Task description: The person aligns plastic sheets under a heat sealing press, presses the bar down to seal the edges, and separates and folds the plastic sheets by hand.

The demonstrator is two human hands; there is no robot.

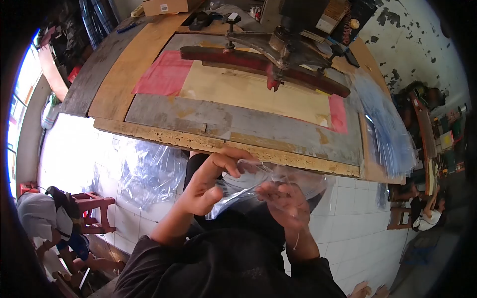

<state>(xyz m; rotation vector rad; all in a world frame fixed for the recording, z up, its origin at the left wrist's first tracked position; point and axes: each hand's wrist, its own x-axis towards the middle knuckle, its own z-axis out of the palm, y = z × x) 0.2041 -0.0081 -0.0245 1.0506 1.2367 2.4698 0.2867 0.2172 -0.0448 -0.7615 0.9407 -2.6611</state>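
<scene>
The head view takes in the surface [169, 111] as the broadest thing, its worn front edge just beyond the fingers of the left hand [204, 181] and the right hand [288, 204]. Farther ahead of the fingers, a long reddish press bar [308, 79] stands over a pale yellow panel [298, 107]; fingers are best kept out from under it. Well to the right of the fingers lies a stack of clear sheets [390, 139]. The creased clear film [233, 191] being handled is between the hands, partly over the right fingers. Those are loosely bent; whether they grip it, I cannot tell. The left thumb stands apart from its curved fingers, with film by the fingertips and no firm pinch showing. Film this thin probably clings and creases, so take opposite edges lightly, draw it flat evenly, and keep it off the rough front edge.
</scene>
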